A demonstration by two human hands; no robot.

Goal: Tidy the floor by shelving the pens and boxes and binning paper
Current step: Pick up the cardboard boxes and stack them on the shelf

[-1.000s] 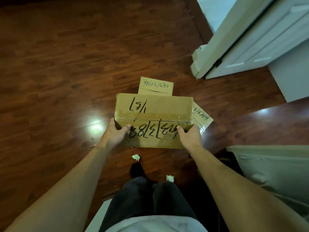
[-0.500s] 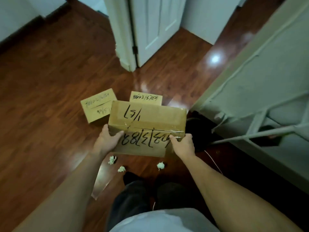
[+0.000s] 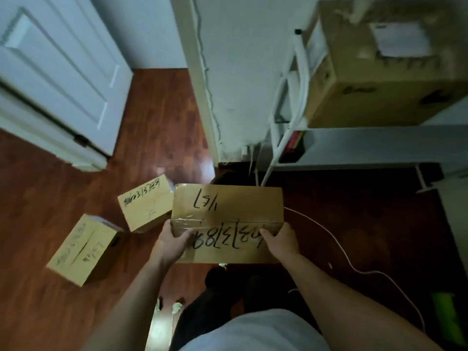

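The view has swung round since half a second ago — the white shelf unit (image 3: 359, 145) with a large carton (image 3: 374, 79) on top now fills the upper right, and the door (image 3: 50, 72) sits upper left. The taped cardboard box (image 3: 228, 214) is held off the floor, left hand (image 3: 172, 243) and right hand (image 3: 281, 240) clamped on its near corners. Two smaller boxes (image 3: 147, 203) (image 3: 83, 249) lie on the wood floor (image 3: 162, 117) to its left — paper scraps (image 3: 176, 307) near the feet.

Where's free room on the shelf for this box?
Free: the white shelf board below the big carton, right of the books. Crowded: the top level, filled by that carton. The box is held in both hands, left and right.
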